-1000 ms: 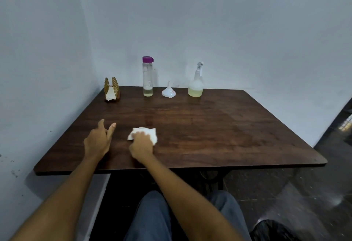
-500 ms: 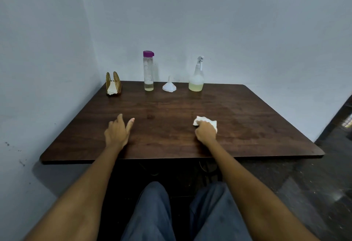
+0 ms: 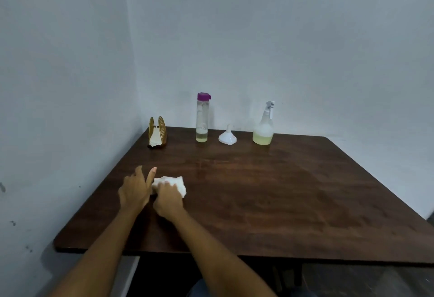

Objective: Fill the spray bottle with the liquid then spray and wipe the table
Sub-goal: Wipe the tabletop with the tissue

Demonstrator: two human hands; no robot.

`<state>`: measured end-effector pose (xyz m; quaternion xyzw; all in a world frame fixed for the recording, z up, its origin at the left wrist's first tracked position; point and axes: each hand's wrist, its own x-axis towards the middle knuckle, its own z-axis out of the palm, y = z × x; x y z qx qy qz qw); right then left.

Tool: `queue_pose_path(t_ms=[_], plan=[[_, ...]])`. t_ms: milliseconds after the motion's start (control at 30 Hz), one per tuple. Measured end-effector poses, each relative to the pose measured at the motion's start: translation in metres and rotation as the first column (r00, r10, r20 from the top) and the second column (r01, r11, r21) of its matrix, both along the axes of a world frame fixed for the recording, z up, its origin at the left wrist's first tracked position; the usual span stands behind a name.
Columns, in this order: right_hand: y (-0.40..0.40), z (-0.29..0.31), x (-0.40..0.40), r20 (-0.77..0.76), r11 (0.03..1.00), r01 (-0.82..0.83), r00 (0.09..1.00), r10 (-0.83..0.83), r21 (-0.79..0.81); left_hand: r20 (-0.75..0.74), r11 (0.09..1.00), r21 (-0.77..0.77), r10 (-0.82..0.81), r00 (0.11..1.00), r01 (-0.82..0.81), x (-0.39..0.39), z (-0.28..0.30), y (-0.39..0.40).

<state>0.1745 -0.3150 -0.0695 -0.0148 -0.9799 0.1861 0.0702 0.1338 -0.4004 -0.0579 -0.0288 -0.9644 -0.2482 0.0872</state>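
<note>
Your right hand [image 3: 168, 199] is bunched over the white cloth [image 3: 177, 182], fingers curled onto it and pressing it flat to the counter [image 3: 293, 202]. Your left hand [image 3: 135, 192] rests just beside it, touching the cloth's left edge, fingers loose and extended, gripping nothing.

Both hands sit in the near left part of the counter. The unwiped run, as far as you can judge, lies to your right and ahead: a broad bare stretch of dark wood reaching toward the far right corner. The cloth is a crumpled wad with no clear long axis, so the sweep direction is yours to pick; the right hand is the one already on it, and the right arm has the free path across.

The spray bottle [image 3: 263, 130] stands upright at the back edge, well apart from your hands, ahead and to the right, with pale yellow liquid in its lower part. Left of it sit the white funnel [image 3: 227, 137], mouth down, then the tall clear bottle [image 3: 202, 119] with a purple cap, nearly drained, and a napkin holder [image 3: 157, 132] near the back left corner.

Nothing stands between the cloth and the open wood. Only a sweep to the back edge would risk knocking the row over.
</note>
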Motion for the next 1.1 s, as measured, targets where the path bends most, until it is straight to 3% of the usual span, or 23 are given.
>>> queue_pose_path(t_ms=[67, 233, 333, 467, 667, 867, 967, 1100], plan=[[-0.003, 0.002, -0.027, 0.053, 0.998, -0.038, 0.998, 0.036, 0.041, 0.010, 1.000, -0.001, 0.022, 1.000, -0.022, -0.010, -0.003, -0.002], [0.033, 0.001, -0.081, 0.074, 0.997, 0.047, 0.996, -0.052, 0.063, 0.018, 0.997, -0.068, 0.028, 0.999, -0.027, -0.029, -0.016, 0.009], [0.082, 0.006, -0.084, 0.014, 0.989, 0.109, 0.994, -0.111, 0.100, 0.029, 0.997, -0.074, 0.018, 0.999, -0.015, -0.035, -0.018, 0.025], [0.171, 0.009, -0.068, 0.055, 0.960, 0.272, 0.960, -0.276, 0.063, -0.012, 0.993, -0.114, -0.019, 1.000, 0.018, -0.033, -0.021, 0.041], [0.294, 0.020, 0.014, 0.066, 0.801, 0.594, 0.799, -0.598, 0.073, -0.049, 0.989, -0.137, -0.069, 0.996, 0.062, -0.022, -0.020, 0.055], [0.329, 0.013, 0.086, 0.017, 0.629, 0.773, 0.630, -0.777, 0.090, -0.079, 0.986, -0.112, -0.131, 0.988, 0.122, 0.002, -0.016, 0.067], [0.306, 0.013, 0.096, 0.029, 0.656, 0.748, 0.657, -0.754, 0.103, -0.066, 0.985, -0.089, -0.157, 0.985, 0.151, 0.020, -0.013, 0.069], [0.248, 0.008, 0.081, 0.043, 0.781, 0.624, 0.780, -0.624, 0.001, -0.048, 0.985, -0.051, -0.165, 0.985, 0.163, 0.044, -0.016, 0.062]])
